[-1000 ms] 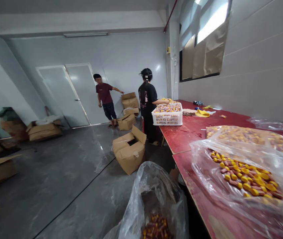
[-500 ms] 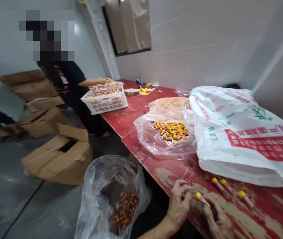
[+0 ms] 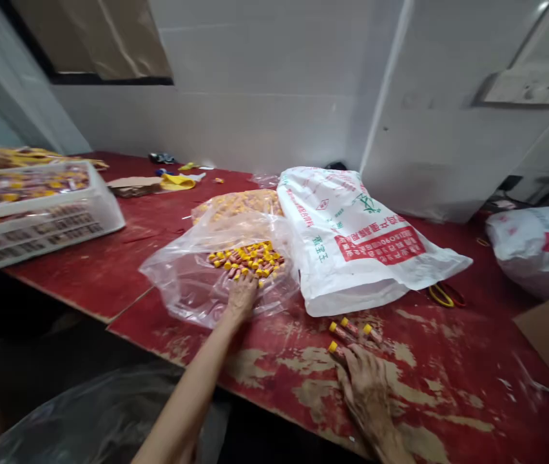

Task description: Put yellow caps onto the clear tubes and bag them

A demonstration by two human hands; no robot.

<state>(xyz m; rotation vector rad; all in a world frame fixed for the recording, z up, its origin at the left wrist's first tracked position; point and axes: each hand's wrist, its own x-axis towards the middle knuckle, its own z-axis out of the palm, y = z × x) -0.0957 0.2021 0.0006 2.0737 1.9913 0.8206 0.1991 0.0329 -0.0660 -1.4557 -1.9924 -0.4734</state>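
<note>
A long red table with worn, peeling paint bears a white sack printed in red and green. Just beside it lies a clear plastic bag holding a heap of slim reddish tubes with yellow caps. The person's right hand has its fingers bent over one loose yellow-capped tube; the left hand reaches the heap's near edge. Whether either hand's fingers grip, one cannot tell.
</note>
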